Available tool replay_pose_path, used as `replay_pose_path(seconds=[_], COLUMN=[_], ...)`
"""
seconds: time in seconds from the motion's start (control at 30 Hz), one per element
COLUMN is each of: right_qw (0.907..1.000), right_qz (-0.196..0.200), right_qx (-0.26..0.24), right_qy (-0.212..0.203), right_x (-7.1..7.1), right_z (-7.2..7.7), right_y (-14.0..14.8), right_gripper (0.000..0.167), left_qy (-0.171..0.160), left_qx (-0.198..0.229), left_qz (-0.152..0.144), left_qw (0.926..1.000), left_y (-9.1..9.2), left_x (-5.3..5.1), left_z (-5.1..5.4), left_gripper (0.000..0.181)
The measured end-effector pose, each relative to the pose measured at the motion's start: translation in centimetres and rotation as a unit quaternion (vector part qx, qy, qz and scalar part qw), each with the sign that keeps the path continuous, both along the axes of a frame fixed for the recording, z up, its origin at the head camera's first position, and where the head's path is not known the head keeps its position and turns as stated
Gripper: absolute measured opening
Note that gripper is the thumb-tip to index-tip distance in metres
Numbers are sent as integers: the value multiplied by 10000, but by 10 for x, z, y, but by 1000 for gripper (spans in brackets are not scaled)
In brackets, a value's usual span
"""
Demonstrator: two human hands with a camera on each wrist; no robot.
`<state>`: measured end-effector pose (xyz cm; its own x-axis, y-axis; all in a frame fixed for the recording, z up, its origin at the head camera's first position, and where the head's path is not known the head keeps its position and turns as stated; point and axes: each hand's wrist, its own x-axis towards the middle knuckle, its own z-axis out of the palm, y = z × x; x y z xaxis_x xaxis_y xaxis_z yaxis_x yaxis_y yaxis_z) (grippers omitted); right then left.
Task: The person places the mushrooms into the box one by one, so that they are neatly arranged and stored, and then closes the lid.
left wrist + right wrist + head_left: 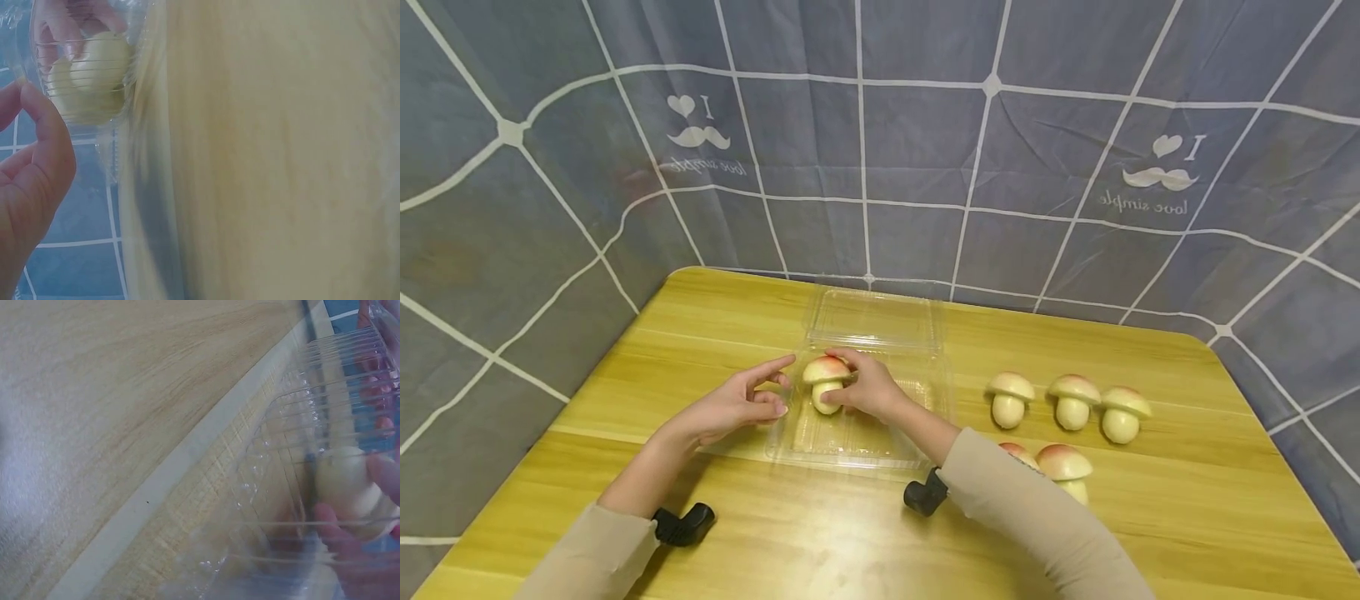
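**A Mushroom in a Clear Box**

The right hand holds one mushroom between its thumb and fingers. The mushroom is inside the left part of a clear plastic box, with its red and cream cap up and its stem down. I cannot tell if it sits on the bottom. The left hand is by the box's left edge, its thumb and pointing finger wide apart in the head view. I cannot tell if it touches the box. The box's lid is open at the back. On the right of the yellow wooden table are three mushrooms in a row. Nearer, two red-topped mushrooms are partly behind the right sleeve.
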<state>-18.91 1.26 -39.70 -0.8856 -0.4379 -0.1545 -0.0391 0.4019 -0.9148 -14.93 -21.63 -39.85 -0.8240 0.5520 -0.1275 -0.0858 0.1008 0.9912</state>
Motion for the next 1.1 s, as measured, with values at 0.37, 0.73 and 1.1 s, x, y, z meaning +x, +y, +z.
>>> replay_pose_path(seconds=[0.37, 0.73, 1.1], right_qw=[10000, 9997, 9970], right_qz=[29, 61, 613], right_qx=[56, 50, -294], right_qy=[-63, -223, -372], right_x=[0, -3, -10], right_z=[4, 12, 34], right_y=[6, 21, 56], right_gripper=[70, 68, 56], left_qy=[-51, 12, -5], left_qx=[47, 43, 169], left_qz=[-5, 8, 28], left_qw=[10000, 10000, 9999], left_y=[2, 1, 1], left_x=[-1, -3, -1], left_z=[2, 4, 2], left_gripper=[80, 80, 81])
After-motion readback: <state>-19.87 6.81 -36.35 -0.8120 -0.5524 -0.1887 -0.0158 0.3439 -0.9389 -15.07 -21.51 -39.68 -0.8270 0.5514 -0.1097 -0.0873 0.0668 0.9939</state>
